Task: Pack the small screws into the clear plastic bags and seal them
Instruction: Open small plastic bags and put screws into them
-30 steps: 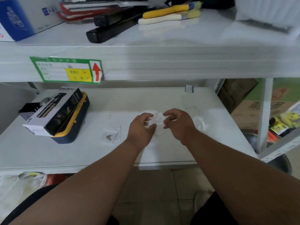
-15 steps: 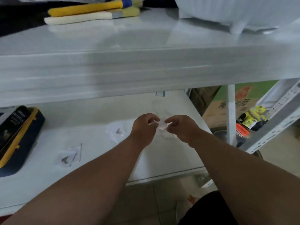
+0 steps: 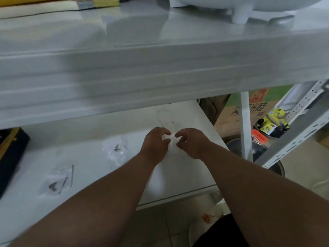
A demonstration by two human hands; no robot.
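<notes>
My left hand (image 3: 154, 145) and my right hand (image 3: 191, 142) meet over the right part of the white shelf (image 3: 92, 163). Between their fingertips they pinch a small clear plastic bag (image 3: 170, 139), mostly hidden by the fingers. Its contents cannot be seen. To the left lies a clear bag (image 3: 116, 148) with small dark screws inside. Further left, near the shelf's front, lies another clear bag (image 3: 57, 180) with screws in it.
A thick white upper shelf (image 3: 160, 72) hangs low above the work shelf. A dark blue and yellow case (image 3: 10, 157) sits at the far left. Right of the shelf stand a white post (image 3: 246, 125), a perforated rack beam (image 3: 292, 136), cardboard boxes and a metal pot.
The view has swung right and dipped, so the case slid to the left edge. Both hands stay together on the small bag and have shifted toward the shelf's right side.
</notes>
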